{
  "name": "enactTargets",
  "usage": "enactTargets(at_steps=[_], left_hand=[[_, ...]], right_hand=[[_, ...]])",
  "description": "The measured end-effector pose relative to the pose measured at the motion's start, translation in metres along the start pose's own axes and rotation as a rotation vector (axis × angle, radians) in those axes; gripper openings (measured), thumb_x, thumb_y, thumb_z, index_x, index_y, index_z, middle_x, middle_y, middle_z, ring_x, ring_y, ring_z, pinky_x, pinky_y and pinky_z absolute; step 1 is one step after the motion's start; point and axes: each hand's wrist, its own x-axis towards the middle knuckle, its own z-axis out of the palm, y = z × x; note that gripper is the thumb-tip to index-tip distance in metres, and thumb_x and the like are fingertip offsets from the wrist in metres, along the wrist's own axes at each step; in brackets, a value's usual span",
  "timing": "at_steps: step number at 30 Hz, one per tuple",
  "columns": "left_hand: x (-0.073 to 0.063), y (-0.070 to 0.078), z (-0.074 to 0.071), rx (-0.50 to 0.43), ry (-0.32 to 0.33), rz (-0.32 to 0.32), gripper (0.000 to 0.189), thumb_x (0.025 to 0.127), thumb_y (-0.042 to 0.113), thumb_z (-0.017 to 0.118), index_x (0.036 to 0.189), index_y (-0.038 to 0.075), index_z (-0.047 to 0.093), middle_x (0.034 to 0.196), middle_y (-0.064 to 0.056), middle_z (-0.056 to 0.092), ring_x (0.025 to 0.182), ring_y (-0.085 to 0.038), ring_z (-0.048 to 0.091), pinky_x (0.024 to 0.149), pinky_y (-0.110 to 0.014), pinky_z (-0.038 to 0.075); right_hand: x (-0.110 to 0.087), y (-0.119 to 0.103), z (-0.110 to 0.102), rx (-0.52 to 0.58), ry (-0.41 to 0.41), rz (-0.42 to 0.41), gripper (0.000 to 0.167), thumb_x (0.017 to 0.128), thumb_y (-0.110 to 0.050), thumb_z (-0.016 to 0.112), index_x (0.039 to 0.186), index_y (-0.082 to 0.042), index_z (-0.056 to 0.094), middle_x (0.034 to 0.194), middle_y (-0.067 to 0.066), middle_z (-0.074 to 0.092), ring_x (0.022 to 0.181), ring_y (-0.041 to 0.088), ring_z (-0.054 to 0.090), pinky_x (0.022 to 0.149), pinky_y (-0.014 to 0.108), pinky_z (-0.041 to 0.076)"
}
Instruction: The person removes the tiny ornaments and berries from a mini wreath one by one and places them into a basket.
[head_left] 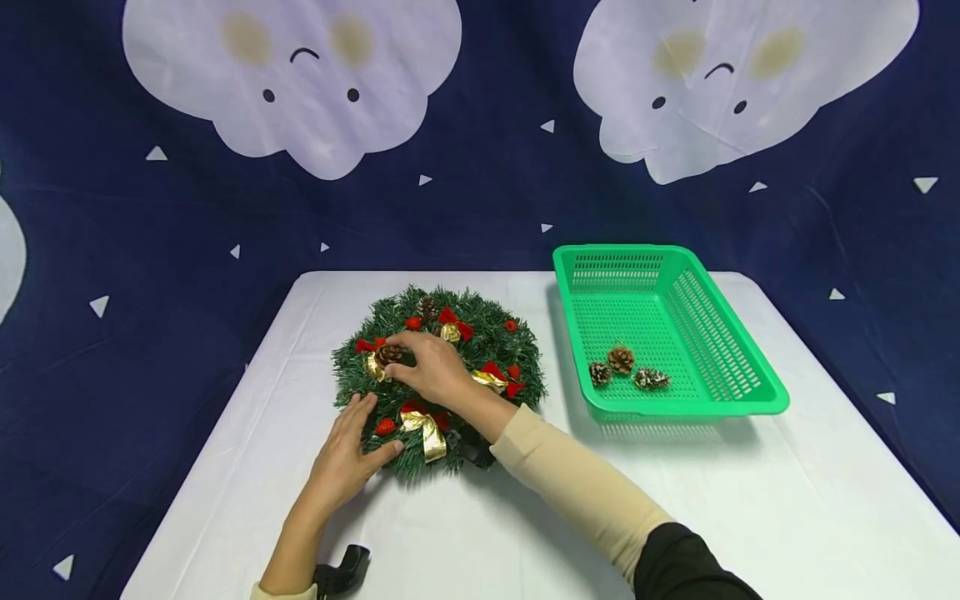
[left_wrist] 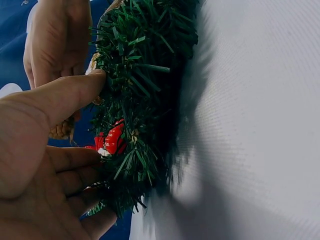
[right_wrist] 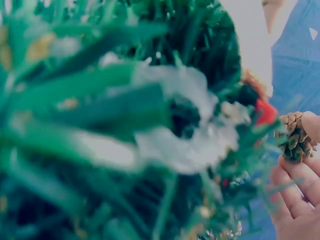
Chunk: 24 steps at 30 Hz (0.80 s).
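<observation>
A green wreath (head_left: 480,333) lies on the white table, trimmed with red and gold bows (head_left: 425,429) and red berries (head_left: 386,427). My right hand (head_left: 431,364) pinches a brown pine cone (head_left: 389,355) between thumb and fingers, above the wreath's left part. In the right wrist view, the same pine cone (right_wrist: 296,137) shows at the right edge, and blurred greenery fills most of the rest. My left hand (head_left: 345,454) rests against the wreath's near left edge with its fingers spread. The left wrist view shows its thumb (left_wrist: 75,95) touching the greenery.
A green plastic basket (head_left: 750,367) stands right of the wreath on the table (head_left: 585,517). Several pine cones, such as a brown one (head_left: 621,359), lie in its near left corner. Behind hangs a dark blue cloth (head_left: 495,200) with cloud faces.
</observation>
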Motion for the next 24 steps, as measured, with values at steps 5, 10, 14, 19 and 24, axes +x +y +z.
enactTargets(at_steps=[5,10,14,19,24], left_hand=[[0.000,0.000,0.000,0.001,-0.002,-0.001,0.085,0.083,0.034,0.071,0.149,0.004,0.026,0.156,-0.019,0.021,0.146,-0.038,0.011,0.110,-0.065,0.022],[0.000,0.001,0.000,0.003,0.003,0.004,0.085,0.083,0.034,0.071,0.149,0.005,0.026,0.156,-0.019,0.021,0.146,-0.038,0.012,0.109,-0.066,0.022],[0.000,0.001,0.000,0.006,0.012,0.014,0.085,0.083,0.033,0.071,0.149,0.004,0.027,0.156,-0.020,0.022,0.146,-0.038,0.012,0.109,-0.065,0.022],[0.000,0.001,0.000,0.006,0.018,0.019,0.084,0.083,0.033,0.071,0.148,0.003,0.027,0.155,-0.020,0.023,0.146,-0.039,0.013,0.109,-0.065,0.022],[-0.001,0.001,0.000,0.004,0.016,0.015,0.085,0.083,0.034,0.071,0.148,0.004,0.027,0.155,-0.020,0.023,0.146,-0.038,0.013,0.110,-0.065,0.021]], right_hand=[[-0.006,0.004,-0.010,0.026,0.024,0.010,0.046,0.089,-0.038,0.063,0.132,-0.025,0.054,0.136,-0.003,0.056,0.125,0.020,0.053,0.101,0.041,0.047],[-0.014,0.009,-0.022,0.084,0.064,0.022,0.045,0.089,-0.037,0.064,0.131,-0.024,0.055,0.133,-0.002,0.058,0.123,0.022,0.055,0.098,0.042,0.048],[-0.019,0.011,-0.031,0.144,0.085,0.032,0.046,0.088,-0.037,0.065,0.130,-0.023,0.055,0.132,-0.001,0.059,0.120,0.025,0.056,0.097,0.043,0.049],[-0.025,0.013,-0.041,0.187,0.104,0.048,0.047,0.087,-0.038,0.066,0.130,-0.024,0.056,0.133,-0.001,0.059,0.120,0.024,0.057,0.097,0.042,0.049],[-0.030,0.015,-0.049,0.216,0.149,0.035,0.047,0.086,-0.037,0.067,0.129,-0.024,0.056,0.130,-0.001,0.061,0.119,0.021,0.058,0.097,0.041,0.049]])
